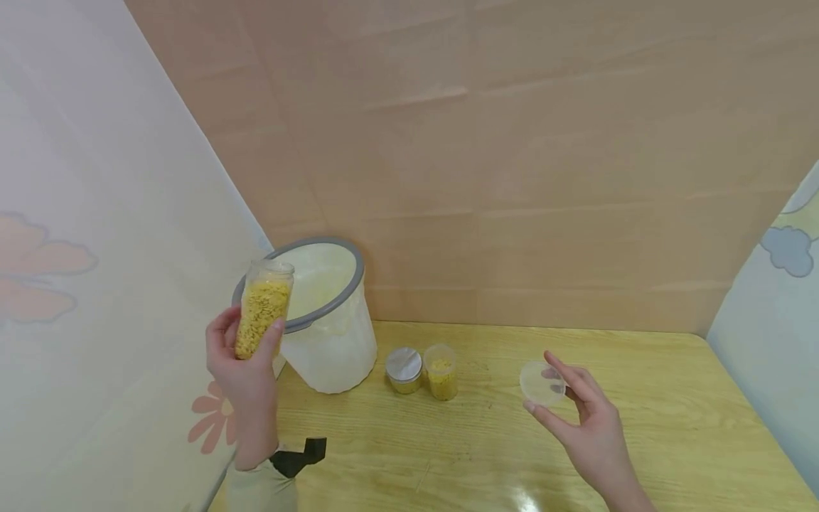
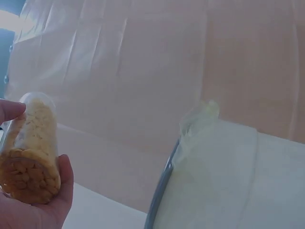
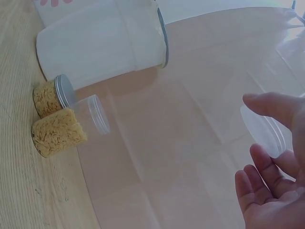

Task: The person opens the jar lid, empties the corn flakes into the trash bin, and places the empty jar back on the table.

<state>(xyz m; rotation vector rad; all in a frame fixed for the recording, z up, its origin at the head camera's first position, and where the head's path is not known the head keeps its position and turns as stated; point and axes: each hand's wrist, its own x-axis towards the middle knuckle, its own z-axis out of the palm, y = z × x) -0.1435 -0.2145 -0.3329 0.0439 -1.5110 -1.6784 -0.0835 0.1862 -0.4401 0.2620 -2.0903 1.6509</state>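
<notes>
My left hand (image 1: 246, 359) grips a tall clear plastic jar (image 1: 264, 313) filled most of the way with yellow flakes. The jar is uncapped, tilted slightly, and held up in front of the bin's rim. In the left wrist view, fingers and thumb wrap the jar (image 2: 31, 148) near its base. Over the right part of the table, my right hand (image 1: 591, 427) pinches a round translucent lid (image 1: 542, 382) by its edge between thumb and fingers. The right wrist view shows this lid (image 3: 267, 131) edge-on, the lower fingers loosely curled.
A white bin (image 1: 333, 355) with a grey rim and a thin liner stands at the back left. Beside it are a short jar (image 1: 404, 370) with a silver lid and an open clear jar (image 1: 441, 373) partly filled with yellow flakes. A wooden table (image 1: 486, 441) lies beneath.
</notes>
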